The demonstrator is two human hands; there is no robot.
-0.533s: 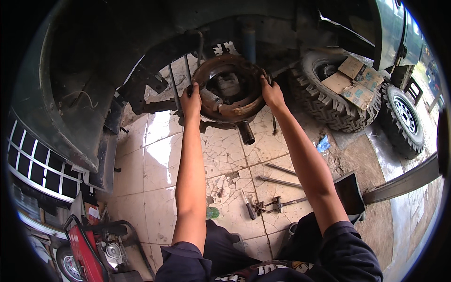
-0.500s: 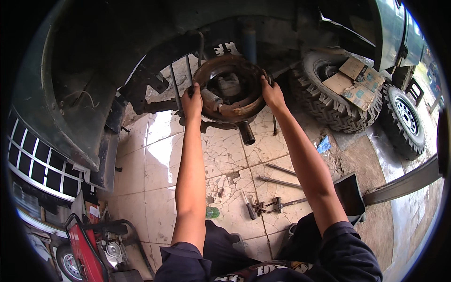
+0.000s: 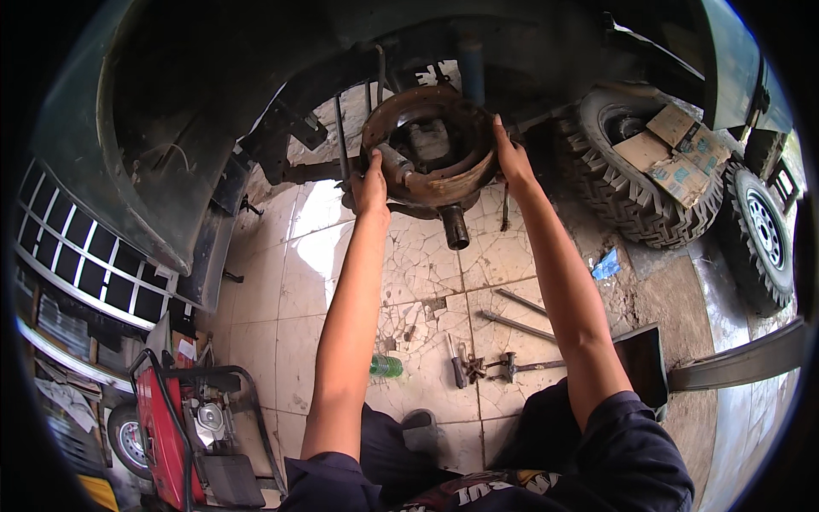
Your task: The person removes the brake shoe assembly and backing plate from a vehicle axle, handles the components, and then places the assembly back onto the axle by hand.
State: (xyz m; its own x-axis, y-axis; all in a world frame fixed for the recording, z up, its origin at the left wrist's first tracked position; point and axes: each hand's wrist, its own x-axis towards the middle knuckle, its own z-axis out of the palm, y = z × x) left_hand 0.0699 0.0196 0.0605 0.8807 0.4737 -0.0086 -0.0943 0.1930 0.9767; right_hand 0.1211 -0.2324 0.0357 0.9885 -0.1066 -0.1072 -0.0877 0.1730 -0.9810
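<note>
Left hand (image 3: 370, 188) lower on rusty drum (image 3: 454, 183)

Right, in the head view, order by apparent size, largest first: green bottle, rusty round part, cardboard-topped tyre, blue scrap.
Cardboard-topped tyre
Rusty round part
Green bottle and blue scrap: too alike to rank

From the wearer's head, the fisheye view looks steeply down and forward, past the dark T-shirt (image 3: 631, 452) and near forearms (image 3: 354, 316), to the rusty drum (image 3: 452, 185) at arm's reach. It spans the red generator (image 3: 166, 431) lower left to the farthest-right wheel (image 3: 762, 226), bending straight edges.
</note>
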